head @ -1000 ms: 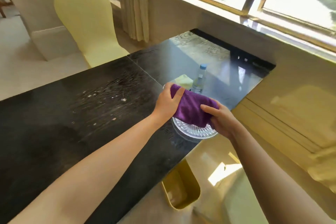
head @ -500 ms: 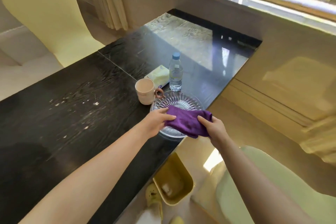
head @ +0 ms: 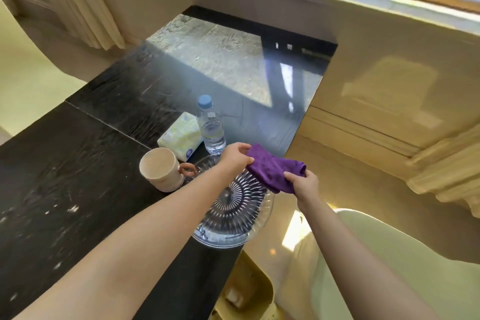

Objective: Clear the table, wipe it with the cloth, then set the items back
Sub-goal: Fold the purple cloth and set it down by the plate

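A purple cloth [head: 272, 167] is stretched between my left hand [head: 235, 154] and my right hand [head: 302, 184], held above the far rim of a ribbed glass plate [head: 233, 213]. The plate sits at the right edge of the black table [head: 85, 163], partly overhanging it. A beige mug [head: 161, 169] with a brown handle stands left of the plate. Behind it lie a pale yellow tissue pack [head: 181, 138] and an upright water bottle [head: 210, 125] with a blue cap.
White specks dot the tabletop on the left. A yellow bin [head: 246, 291] sits on the floor below the table edge, next to a pale green chair [head: 389, 267]. A window sill and wall close off the far end; curtains hang at the upper left.
My hands have lifted the cloth up and to the right, off the plate's near part toward its far rim. The camera has tilted down and closer, so mug, tissues and bottle show fully.
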`<action>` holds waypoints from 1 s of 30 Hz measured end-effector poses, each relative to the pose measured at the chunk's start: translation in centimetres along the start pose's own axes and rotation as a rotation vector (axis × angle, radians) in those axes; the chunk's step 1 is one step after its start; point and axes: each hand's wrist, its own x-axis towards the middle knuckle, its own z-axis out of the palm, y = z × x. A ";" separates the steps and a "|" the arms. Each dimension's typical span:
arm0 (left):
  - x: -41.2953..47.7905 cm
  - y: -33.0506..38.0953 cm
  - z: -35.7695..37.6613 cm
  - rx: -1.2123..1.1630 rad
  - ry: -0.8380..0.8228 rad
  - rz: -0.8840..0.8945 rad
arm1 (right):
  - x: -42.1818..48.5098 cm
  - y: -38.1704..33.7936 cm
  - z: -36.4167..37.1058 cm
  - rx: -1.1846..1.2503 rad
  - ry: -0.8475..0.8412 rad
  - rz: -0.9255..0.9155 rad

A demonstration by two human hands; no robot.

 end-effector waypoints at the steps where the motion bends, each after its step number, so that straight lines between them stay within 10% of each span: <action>1: 1.1 0.5 0.2 0.049 0.015 0.037 | 1.0 -0.7 0.3 -0.013 0.016 -0.027; 15: 13.9 -0.2 4.0 0.319 0.246 0.161 | 13.9 -1.1 3.1 -0.419 0.111 -0.336; 30: 11.3 -1.3 5.6 0.666 -0.019 0.050 | 14.1 -0.3 0.1 -0.785 0.022 -0.174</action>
